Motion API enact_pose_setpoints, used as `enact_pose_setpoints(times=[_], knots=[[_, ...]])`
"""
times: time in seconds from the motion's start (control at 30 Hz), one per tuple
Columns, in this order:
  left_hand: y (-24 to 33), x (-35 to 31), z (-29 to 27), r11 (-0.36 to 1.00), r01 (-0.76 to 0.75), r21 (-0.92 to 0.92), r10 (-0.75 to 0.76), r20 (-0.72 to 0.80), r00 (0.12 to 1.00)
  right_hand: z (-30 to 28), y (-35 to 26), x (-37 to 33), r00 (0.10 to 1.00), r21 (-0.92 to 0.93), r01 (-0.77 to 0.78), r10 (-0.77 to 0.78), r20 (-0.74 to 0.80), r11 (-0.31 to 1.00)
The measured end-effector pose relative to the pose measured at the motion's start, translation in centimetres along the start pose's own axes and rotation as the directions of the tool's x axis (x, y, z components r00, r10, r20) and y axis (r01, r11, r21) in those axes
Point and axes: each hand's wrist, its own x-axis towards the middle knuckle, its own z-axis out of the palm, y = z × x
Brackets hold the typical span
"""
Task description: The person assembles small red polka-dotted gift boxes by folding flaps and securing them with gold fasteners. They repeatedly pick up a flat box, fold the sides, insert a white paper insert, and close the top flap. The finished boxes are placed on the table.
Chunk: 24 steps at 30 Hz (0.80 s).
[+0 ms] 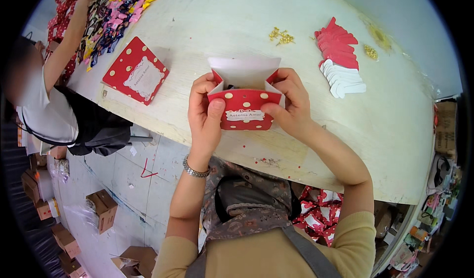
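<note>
Between my hands is a small red gift box (245, 98) with cream dots and a white label. Its white-lined top flap stands up, so the mouth is uncovered, and something dark shows just inside. My left hand (207, 105) grips the box's left side, thumb on the front. On the right side, my right hand (291, 103) holds it with fingers behind and thumb by the label. A second red dotted box (137, 73) sits on the table to the left, apart from my hands.
Gold fasteners (282, 36) lie in a small heap beyond the box. Fanned red and white card pieces (340, 56) are at the right, with another gold pile (370, 52) beside them. At far left a co-worker's arm (69, 41) reaches over colourful wrapped sweets (116, 21). Cardboard boxes (102, 210) stand on the floor.
</note>
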Motion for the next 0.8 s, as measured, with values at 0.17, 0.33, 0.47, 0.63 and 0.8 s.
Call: enact_pose_setpoints(times=[0.17,0.33,0.47,0.63,0.8], knots=[[-0.1,-0.1,1.3,0.975,0.180,-0.132,-0.201,-0.160,0.967,0.7,-1.1,0.0,0.992,-0.048,-0.060,0.055,-0.116,0.997],[0.2,0.9,1.1,0.962,0.241,0.129,-0.220,-0.157,0.963,1.0,-0.4,0.1,0.972,0.050,-0.191,0.196,-0.128,0.980],[1.8,1.8,2.6,0.966,0.259,0.010,-0.255,-0.143,0.956,1.5,-1.0,0.6,0.847,0.397,-0.473,0.530,-0.040,0.787],[1.9,2.0,2.2,0.934,0.351,-0.074,-0.354,-0.030,0.935,1.5,-1.3,0.7,0.791,0.426,-0.570,0.610,0.051,0.703],[2.4,2.2,1.8,0.915,0.403,0.002,-0.402,0.055,0.914,1.2,-1.5,0.0,0.862,0.257,-0.497,0.506,0.034,0.829]])
